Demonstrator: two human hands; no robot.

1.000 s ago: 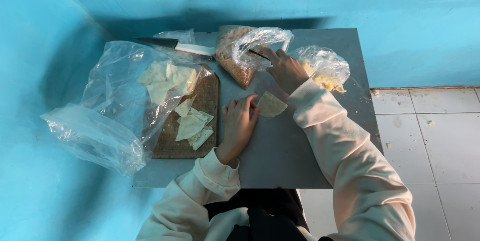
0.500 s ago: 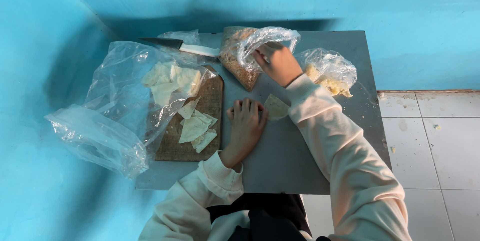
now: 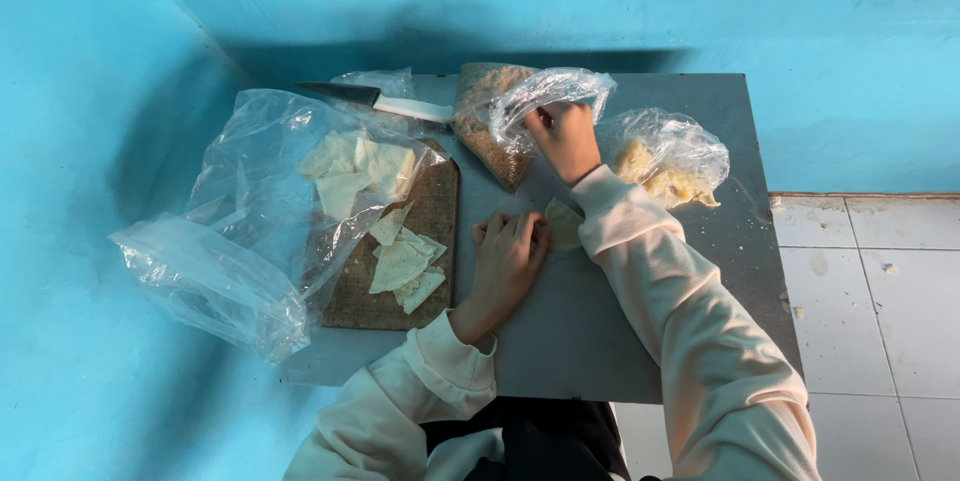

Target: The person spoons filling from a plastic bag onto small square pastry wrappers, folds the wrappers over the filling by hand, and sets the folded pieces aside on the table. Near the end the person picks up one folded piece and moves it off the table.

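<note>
Grey table [image 3: 640, 341] | right hand [image 3: 565, 138] pinching clear crumb bag [image 3: 520, 106] | left hand [image 3: 508, 259] flat on wrapper [image 3: 563, 223]

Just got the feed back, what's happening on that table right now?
A person in cream sleeves works at a grey table. The right hand reaches into a clear bag of brown crumbs. The left hand rests flat on the table, beside a pale triangular wrapper piece. More wrapper pieces lie on a wooden board, with a knife behind it.
</note>
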